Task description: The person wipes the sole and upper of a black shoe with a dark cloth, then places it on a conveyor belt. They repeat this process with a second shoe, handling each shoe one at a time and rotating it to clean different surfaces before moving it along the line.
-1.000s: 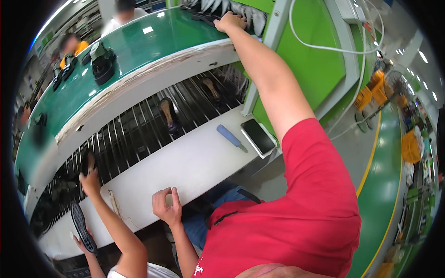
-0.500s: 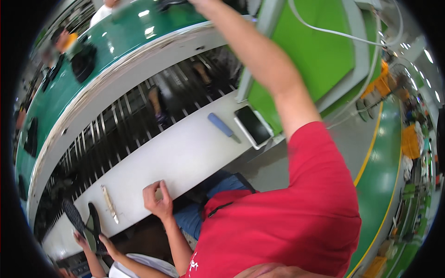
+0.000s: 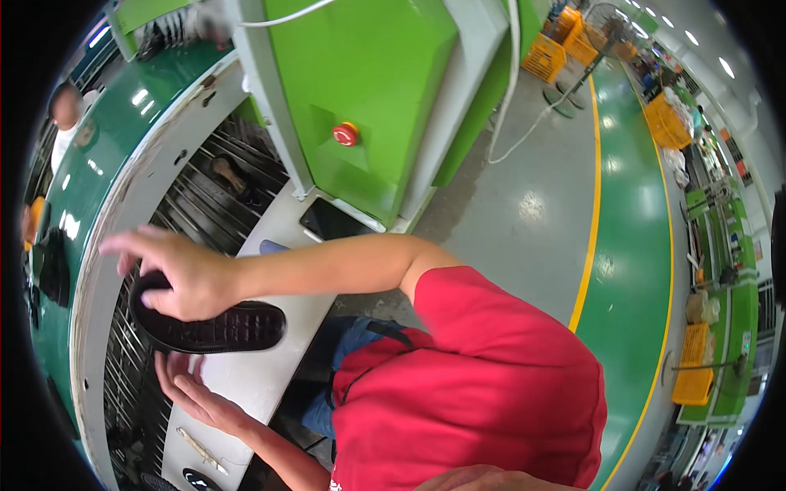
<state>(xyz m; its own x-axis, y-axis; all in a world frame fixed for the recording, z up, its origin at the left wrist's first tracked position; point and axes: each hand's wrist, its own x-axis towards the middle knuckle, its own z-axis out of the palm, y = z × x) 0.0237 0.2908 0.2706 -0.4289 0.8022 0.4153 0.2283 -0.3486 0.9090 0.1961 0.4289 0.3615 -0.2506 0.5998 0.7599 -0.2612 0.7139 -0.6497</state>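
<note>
The black rubber shoe sole with a ridged inner face [image 3: 250, 326] lay crosswise between the two bare hands, one end over the dark rack of slender metal rods [image 3: 196, 204] and the other over the smooth white bench [image 3: 254, 372]. The bare right hand [image 3: 180, 274] overlapped the upper rim, thumb across the sole and remaining fingers splayed; whether it gripped the sole could not be determined. The bare left hand [image 3: 201, 397] sat at the lower edge, fingers apart and slightly curled, with no closed grip visible; contact could not be confirmed. Risk of dropping: insufficient finger pressure at either edge could have let the sole slip onto the rods. Risk of misalignment: uneven support could have tilted it. Risk of disturbance: a low sweep of the right forearm [image 3: 327, 264] could have struck the blue tool handle [image 3: 272, 245] just beside it, or the flat black smartphone [image 3: 332, 221] beyond. Likewise, the left forearm [image 3: 282, 454] could have displaced the thin pale stick-shaped object [image 3: 201, 450] nearby.
</note>
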